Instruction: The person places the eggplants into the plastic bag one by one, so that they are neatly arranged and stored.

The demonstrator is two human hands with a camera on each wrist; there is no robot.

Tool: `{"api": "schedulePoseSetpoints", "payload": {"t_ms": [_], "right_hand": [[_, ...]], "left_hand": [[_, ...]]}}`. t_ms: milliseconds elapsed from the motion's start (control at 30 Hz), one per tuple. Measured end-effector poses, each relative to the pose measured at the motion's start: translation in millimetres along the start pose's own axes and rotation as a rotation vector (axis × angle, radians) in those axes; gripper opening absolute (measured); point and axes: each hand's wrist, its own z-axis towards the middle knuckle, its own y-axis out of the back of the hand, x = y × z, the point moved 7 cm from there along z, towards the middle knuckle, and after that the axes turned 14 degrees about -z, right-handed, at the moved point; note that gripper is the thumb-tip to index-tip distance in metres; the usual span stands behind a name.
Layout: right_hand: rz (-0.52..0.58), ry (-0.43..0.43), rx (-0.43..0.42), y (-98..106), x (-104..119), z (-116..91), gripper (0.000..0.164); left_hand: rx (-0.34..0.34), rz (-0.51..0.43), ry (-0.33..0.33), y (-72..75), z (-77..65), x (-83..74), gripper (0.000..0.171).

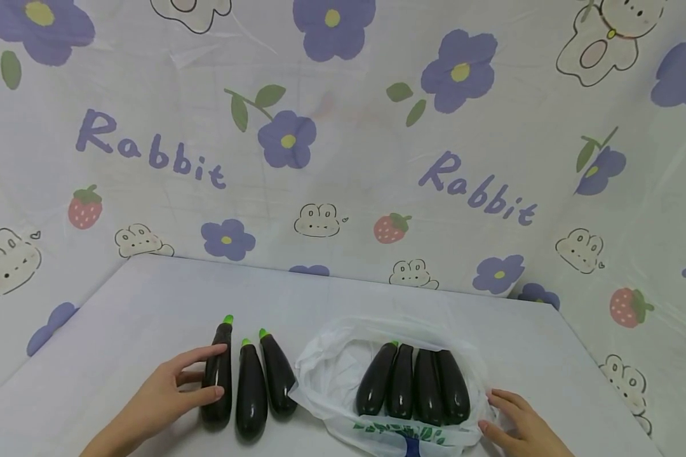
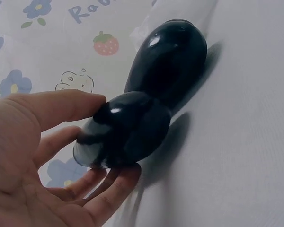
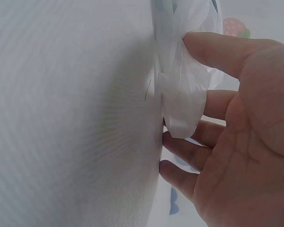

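Three dark eggplants with bright green stem ends lie side by side on the table's left. My left hand (image 1: pixel 162 393) grips the leftmost eggplant (image 1: pixel 224 374), thumb on its near part and fingers at its far side. Beside it are a middle eggplant (image 1: pixel 251 393) and one more eggplant (image 1: pixel 277 374). In the left wrist view, my fingers curve round the glossy eggplant (image 2: pixel 128 127). A white plastic bag (image 1: pixel 331 362) lies with its mouth spread, several eggplants (image 1: pixel 429 387) lined up in it. My right hand (image 1: pixel 523 425) holds the bag's right side; the right wrist view shows plastic (image 3: pixel 182 104) between thumb and fingers.
The table is covered in white cloth (image 1: pixel 177 292). Behind it hangs a curtain (image 1: pixel 354 165) printed with purple flowers, rabbits, strawberries and lettering. The bag's near side bears a green and blue print (image 1: pixel 403 435).
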Motion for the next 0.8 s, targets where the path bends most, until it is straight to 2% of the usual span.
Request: {"api": "schedulePoseSetpoints", "payload": {"t_ms": [200,533,800], "right_hand": [[0.007,-0.009,0.003,-1,-2,1,0.075],[-0.007,0.008,-0.006,0,-1,1,0.074],[-0.014,0.005,-0.005,0,-1,1,0.074]], "left_hand": [[-0.036,0.004,-0.072,3.1,-2.1,-7.5,0.068],[-0.093,-0.039,-0.097,4.4,-7.1,-18.3,0.067],[-0.091,-0.063,-0.125,0.5,-12.1,-23.5,0.064]]}}
